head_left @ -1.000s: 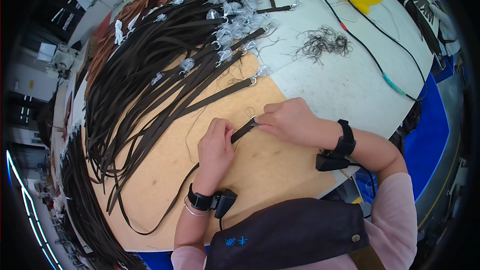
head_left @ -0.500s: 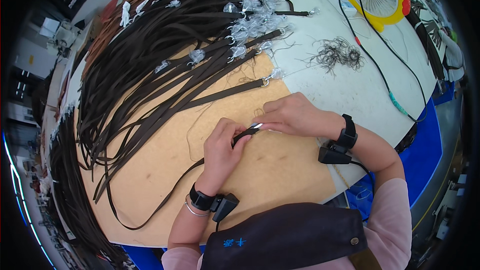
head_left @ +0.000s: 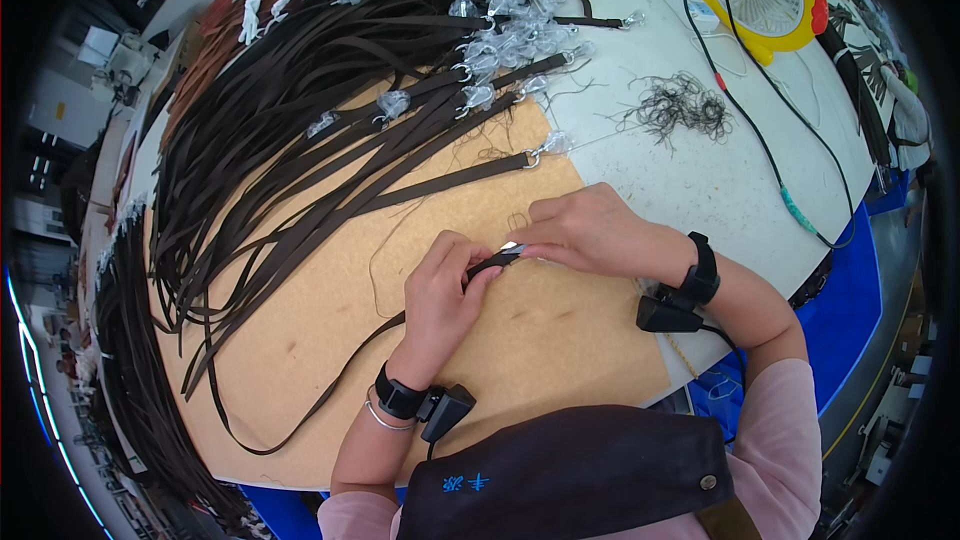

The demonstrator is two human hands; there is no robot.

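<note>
Has a dark strap (head_left: 484, 264) over the tan sheet (head_left: 560, 340), directly between the left hand (head_left: 438, 285) and the right hand (head_left: 590, 228). Slants, in that short held span, from lower left to upper right, with the end toward the right fingertips. Lies closer to the left hand along its length, to the right hand only at the tip. Trails out below the left hand in a loose curve to the lower left, then bends up toward the heap of straps (head_left: 300, 120). Keeps the left hand curled around the strap, thumb and fingers nearly together. Pinches with the right hand, fingertips barely apart, on a small bright piece (head_left: 512, 248) at the strap's end; cannot make out its kind. Beyond the hands, along the heap's upper right side: clear covers (head_left: 395, 102) around metal clasps (head_left: 547, 147), with a ring (head_left: 531, 160) bare on the nearest strap. Cannot read the blue shape (head_left: 845, 285) at far right as bin or sheet.
</note>
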